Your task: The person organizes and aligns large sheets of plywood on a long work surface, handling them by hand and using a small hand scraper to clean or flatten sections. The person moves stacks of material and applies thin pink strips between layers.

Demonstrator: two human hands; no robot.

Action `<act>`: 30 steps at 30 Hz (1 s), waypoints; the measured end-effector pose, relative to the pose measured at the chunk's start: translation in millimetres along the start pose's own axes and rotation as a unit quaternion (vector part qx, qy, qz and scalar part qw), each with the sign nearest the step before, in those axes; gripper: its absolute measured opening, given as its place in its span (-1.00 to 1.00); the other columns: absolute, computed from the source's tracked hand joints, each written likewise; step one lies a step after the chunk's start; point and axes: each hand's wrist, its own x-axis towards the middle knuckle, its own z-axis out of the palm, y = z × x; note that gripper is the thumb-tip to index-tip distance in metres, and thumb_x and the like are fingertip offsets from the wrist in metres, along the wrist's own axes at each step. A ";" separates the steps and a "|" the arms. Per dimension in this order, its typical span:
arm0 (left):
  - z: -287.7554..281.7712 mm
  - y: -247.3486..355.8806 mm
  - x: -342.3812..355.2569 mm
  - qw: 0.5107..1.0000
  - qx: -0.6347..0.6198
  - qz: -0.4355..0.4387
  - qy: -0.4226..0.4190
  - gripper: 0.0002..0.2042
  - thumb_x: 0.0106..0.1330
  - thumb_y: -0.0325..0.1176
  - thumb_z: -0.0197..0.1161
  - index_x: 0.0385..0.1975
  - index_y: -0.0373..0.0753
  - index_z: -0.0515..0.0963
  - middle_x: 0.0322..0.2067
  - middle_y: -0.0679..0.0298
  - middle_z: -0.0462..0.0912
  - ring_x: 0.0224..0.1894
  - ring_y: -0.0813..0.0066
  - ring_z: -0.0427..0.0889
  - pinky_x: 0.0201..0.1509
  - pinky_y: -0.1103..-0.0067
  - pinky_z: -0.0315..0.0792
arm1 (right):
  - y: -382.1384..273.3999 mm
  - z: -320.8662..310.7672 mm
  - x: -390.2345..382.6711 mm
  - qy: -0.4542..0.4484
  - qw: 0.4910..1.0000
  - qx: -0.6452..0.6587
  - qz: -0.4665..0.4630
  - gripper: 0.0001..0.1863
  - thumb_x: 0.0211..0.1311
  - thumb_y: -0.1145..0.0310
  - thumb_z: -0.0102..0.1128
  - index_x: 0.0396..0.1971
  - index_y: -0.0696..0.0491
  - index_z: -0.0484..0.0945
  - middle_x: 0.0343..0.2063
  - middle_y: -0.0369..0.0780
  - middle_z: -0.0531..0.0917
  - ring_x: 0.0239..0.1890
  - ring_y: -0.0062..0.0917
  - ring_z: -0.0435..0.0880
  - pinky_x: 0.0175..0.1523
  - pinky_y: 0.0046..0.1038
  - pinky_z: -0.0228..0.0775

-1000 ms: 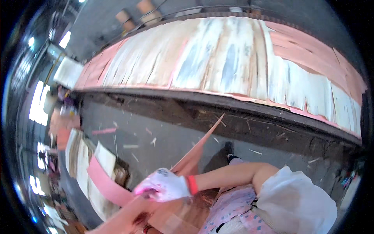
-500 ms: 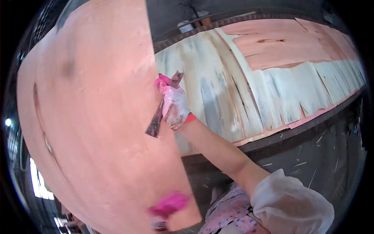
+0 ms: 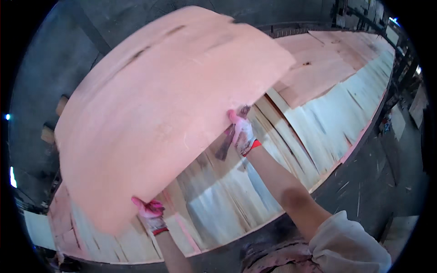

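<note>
A large pinkish veneer sheet [image 3: 154, 123] is raised and tilted over a long stack, bowing across the left and middle of the view. My left hand [image 3: 152, 214], in a pink-stained glove with a red cuff, grips its near edge toward the left. Farther along the same edge, my right hand [image 3: 243, 135], gloved likewise, is closed on the sheet. A dark, flat tool with a flared end, perhaps a scraper [image 3: 223, 148], is also in the right hand. Both hands' fingers under the sheet are partly hidden. Below lie pale, grey-streaked veneer sheets [image 3: 214, 195].
More pink veneer pieces [image 3: 318, 77] lie on the stack's far right, beside whitish ones with split edges. Dark floor [image 3: 359, 191] with scattered splinters runs along the near side. Small wooden blocks [image 3: 48, 134] show at the left, and machinery or racks stand at the far right.
The sheet has swung from nearly upright at the left to a lower tilt over the stack. Both hands still grip its edge; the right has moved rightward and lower, the left leftward and slightly higher.
</note>
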 end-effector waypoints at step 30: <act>-247.1 -41.5 201.9 0.949 0.244 -0.173 0.098 -0.56 0.25 -0.11 0.09 0.02 -0.26 0.46 -0.44 0.20 0.61 -0.64 0.52 0.50 -0.72 0.64 0.34 | 151.1 -24.6 56.0 0.139 0.977 -0.106 0.119 -0.77 0.18 0.35 0.22 -0.22 0.14 0.49 -0.46 -0.25 0.58 -0.45 -0.49 0.61 -0.31 -0.43 0.52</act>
